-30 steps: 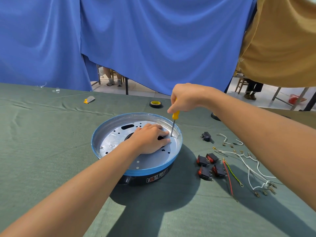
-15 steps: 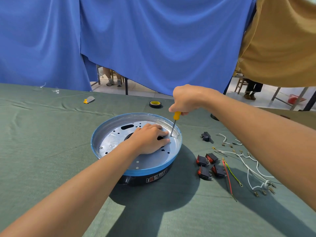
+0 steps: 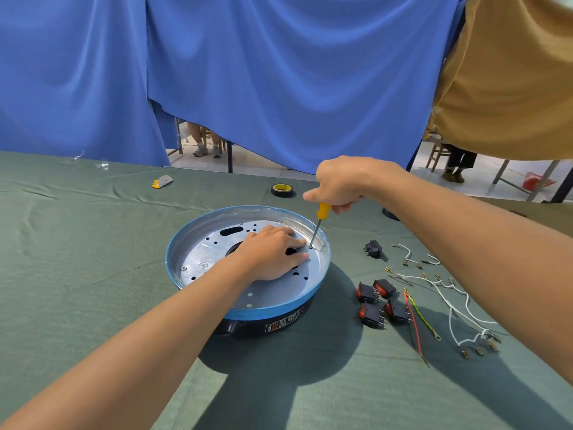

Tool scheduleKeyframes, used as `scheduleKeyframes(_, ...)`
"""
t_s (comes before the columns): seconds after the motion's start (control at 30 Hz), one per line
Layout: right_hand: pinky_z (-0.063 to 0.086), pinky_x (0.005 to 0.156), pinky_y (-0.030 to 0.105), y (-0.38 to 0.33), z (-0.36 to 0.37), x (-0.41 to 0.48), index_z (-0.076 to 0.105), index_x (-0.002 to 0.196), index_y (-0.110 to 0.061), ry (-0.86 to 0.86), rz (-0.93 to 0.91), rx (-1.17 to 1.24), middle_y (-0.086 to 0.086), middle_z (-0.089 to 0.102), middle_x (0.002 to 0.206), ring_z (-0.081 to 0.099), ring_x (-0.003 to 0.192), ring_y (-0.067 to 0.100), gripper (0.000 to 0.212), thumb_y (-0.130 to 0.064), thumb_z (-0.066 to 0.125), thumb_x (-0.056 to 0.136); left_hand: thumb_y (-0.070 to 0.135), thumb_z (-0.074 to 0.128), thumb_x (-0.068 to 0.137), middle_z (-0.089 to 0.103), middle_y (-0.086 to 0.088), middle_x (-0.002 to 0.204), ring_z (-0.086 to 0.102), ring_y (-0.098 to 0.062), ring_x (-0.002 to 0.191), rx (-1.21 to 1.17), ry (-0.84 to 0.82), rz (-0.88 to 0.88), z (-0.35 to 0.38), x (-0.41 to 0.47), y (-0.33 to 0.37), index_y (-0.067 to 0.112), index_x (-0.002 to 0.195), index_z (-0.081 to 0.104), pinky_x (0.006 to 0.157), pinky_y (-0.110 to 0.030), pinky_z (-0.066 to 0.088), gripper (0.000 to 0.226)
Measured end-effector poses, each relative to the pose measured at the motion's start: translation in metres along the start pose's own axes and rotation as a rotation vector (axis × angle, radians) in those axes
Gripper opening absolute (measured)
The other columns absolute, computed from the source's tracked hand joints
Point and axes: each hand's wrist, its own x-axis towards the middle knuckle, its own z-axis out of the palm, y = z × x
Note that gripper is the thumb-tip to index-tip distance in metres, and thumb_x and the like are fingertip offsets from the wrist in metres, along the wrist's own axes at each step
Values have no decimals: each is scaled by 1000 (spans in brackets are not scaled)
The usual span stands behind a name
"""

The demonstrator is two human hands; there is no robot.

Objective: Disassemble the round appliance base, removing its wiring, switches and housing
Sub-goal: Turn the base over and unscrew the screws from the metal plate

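The left hand (image 3: 269, 252) is lying flat, grip apart, on the round appliance base (image 3: 170, 259); the right hand (image 3: 344, 181), raised above, is clamping its grip on a yellow-handled screwdriver (image 3: 317, 228), tip down inside it.

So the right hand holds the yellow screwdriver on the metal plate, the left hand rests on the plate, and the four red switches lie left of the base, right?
Not quite: in the head view the four red switches lie on the cloth right of the base, not left. The right hand does grip the yellow screwdriver and the left hand rests on the plate.
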Motion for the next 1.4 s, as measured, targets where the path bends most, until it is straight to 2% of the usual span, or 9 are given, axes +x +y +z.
scheduleKeyframes(0.23,36,50,24,-4,-4,-7,61,66,-12,39,-34,-15,-1,63,60,59,69,19,27,-30,71,84,52,42,98,40,8,150,32,-22,136,-4,7,3,1,-1,-1,35,138,51,107,-48,32,44)
scheduleKeyframes(0.43,52,73,33,-13,-10,-9,70,89,-13,21,-88,-44,2,66,89,59,92,23,14,-23,77,81,52,42,98,38,8,151,31,-23,137,-3,1,-5,1,0,-1,36,139,51,107,-49,32,44)
scheduleKeyframes(0.57,41,58,24,-13,-8,-6,65,85,-19,-37,-148,-23,-5,60,82,57,83,19,13,-25,76,81,52,42,98,40,9,149,32,-23,137,-2,6,-1,1,0,0,36,138,51,107,-49,32,44)
scheduleKeyframes(0.73,35,49,26,-8,-6,-4,59,57,-13,-27,-37,-62,-5,57,48,48,51,15,54,-52,49,94,52,42,98,38,8,152,30,-22,138,-11,2,-2,0,0,0,34,141,49,108,-50,31,46)
scheduleKeyframes(0.87,33,44,23,-8,-6,-4,60,59,-14,-27,-40,-70,-4,57,53,46,48,13,37,-32,58,92,51,42,98,38,8,151,30,-22,138,-12,1,-4,0,0,0,34,141,49,109,-49,30,46)
scheduleKeyframes(1.17,46,57,25,-7,-6,-5,69,85,-23,-40,-147,53,0,66,81,62,72,16,8,-25,76,81,52,42,98,40,8,150,32,-22,137,-1,3,-4,0,-1,1,34,140,50,106,-48,34,46)
scheduleKeyframes(1.23,45,54,25,-7,-3,-3,69,84,-18,-28,-119,53,0,68,77,63,71,18,27,-45,70,83,52,42,98,41,8,148,34,-22,135,1,0,1,-1,-1,0,34,139,50,105,-49,35,46)
scheduleKeyframes(1.3,38,48,24,-7,-3,-3,63,66,-13,16,-51,43,-5,60,46,55,52,17,56,-64,55,86,52,41,98,41,8,148,34,-22,135,-2,-2,2,-1,-1,1,34,140,50,105,-50,35,46)
scheduleKeyframes(1.4,35,47,25,-7,-4,-1,61,57,-12,17,-17,2,-7,55,39,51,48,16,58,-52,44,96,52,42,98,40,8,150,32,-22,137,-6,-1,-3,-1,-1,1,34,141,49,107,-50,33,46)
